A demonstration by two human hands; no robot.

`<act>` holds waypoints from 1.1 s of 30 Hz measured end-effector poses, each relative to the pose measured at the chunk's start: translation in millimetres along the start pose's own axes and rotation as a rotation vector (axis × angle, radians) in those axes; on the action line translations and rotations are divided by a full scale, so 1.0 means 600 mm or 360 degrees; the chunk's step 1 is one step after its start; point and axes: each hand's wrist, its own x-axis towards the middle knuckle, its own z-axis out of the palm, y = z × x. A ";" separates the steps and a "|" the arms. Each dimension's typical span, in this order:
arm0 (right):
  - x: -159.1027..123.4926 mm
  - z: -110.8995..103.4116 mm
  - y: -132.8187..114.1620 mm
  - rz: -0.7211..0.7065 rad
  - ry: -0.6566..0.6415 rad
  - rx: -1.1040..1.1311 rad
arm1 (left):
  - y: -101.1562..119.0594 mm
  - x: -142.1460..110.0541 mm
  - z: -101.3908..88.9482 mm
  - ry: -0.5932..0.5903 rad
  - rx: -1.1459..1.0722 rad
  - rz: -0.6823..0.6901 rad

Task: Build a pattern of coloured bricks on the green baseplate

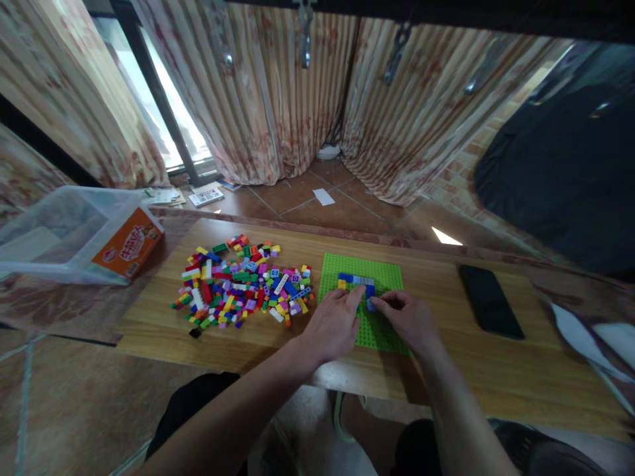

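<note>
A green studded baseplate (381, 337) lies on the wooden table, with a short row of blue, grey-blue and yellow toy bricks (354, 279) built on it. My right hand (409, 318) pinches a blue brick (370, 304) at the right end of that row, down at the plate. Over the plate's left part, my left hand (333, 325) reaches in with its forefinger stretched to the bricks. Its other fingers are partly bent, and I see nothing held in them. Left of the plate spreads a pile of loose, many-coloured bricks (243, 284).
A clear plastic bin (74, 264) with an orange label stands at the left. A black phone (490, 301) lies on the table (441, 264) to the right, and white paper (590, 340) sits at the right edge. Patterned curtains (307, 99) hang behind.
</note>
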 end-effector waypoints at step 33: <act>-0.028 0.022 -0.014 -0.0176 0.0162 -0.0226 | -0.001 -0.009 -0.001 0.0003 -0.0004 0.0034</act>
